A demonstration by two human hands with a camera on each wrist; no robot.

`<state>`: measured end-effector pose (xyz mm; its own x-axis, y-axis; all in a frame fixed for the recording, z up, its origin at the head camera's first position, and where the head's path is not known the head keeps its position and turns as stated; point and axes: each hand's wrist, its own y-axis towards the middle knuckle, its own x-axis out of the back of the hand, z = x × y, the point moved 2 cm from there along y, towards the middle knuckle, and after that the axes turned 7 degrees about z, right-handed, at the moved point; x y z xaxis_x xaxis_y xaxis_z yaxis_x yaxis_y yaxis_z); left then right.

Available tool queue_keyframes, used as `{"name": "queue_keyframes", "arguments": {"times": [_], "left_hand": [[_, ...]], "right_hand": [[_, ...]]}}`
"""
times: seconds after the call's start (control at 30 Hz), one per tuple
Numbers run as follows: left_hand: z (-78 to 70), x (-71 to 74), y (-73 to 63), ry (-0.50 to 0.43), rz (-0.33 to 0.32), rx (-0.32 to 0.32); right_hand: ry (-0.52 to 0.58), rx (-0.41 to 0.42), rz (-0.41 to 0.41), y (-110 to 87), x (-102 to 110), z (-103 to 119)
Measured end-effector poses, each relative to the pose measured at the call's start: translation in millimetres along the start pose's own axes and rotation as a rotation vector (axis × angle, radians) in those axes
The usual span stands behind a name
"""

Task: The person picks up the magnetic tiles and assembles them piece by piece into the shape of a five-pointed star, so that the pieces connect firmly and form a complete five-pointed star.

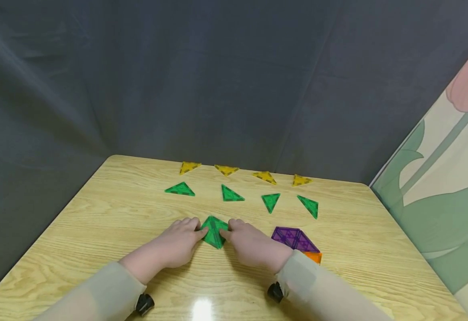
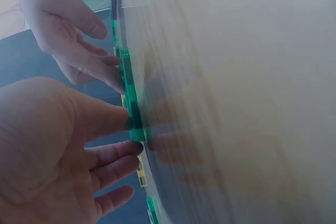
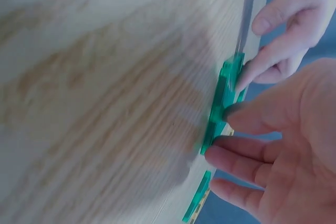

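Green tiles (image 1: 213,232) are pinched by left grip (image 1: 179,243) and right grip (image 1: 254,244), apparently being joined; next move needs careful aligning

Two translucent green triangular tiles (image 1: 213,232), side by side, roughly flat on wood tabletop (image 1: 117,214). Can't tell if seam's fully closed.

From the head, the counter (image 1: 97,214) is looked down on from some way off, with the dark backdrop (image 1: 217,80) faced. From each wrist, a close, sideways-turned view is taken low along the counter. Both hands (image 1: 179,243) and the green tiles (image 1: 213,230) between them are shared by all three views.
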<state>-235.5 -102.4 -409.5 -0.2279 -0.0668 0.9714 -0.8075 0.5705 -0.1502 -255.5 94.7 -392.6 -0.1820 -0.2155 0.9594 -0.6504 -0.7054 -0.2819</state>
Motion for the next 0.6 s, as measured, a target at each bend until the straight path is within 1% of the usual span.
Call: {"name": "queue_keyframes", "arguments": {"times": [0.23, 0.37, 0.43, 0.5, 0.57, 0.6], "left_hand": [[-0.9, -0.6, 0.9, -0.002, 0.005, 0.004], [-0.9, -0.9, -1.5, 0.001, 0.009, 0.006], [0.9, 1.2, -3.7, -0.036, 0.009, 0.005], [7.9, 8.3, -5.1, -0.075, -0.007, 0.024], [22.2, 19.5, -6.2, -0.124, -0.036, 0.055], [31.6, 26.7, -6.7, -0.151, -0.049, 0.075]], "right_hand": [[0.001, -0.026, 0.022, -0.2, -1, 4], [-0.002, 0.002, 0.041, -2.6, 1, 14], [0.011, 0.041, 0.042, -4.1, 4, 18], [0.041, 0.066, 0.038, -3.6, 9, 16], [0.098, 0.059, 0.037, -2.3, 17, 7], [0.142, 0.041, 0.042, -0.9, 22, 0]]}}
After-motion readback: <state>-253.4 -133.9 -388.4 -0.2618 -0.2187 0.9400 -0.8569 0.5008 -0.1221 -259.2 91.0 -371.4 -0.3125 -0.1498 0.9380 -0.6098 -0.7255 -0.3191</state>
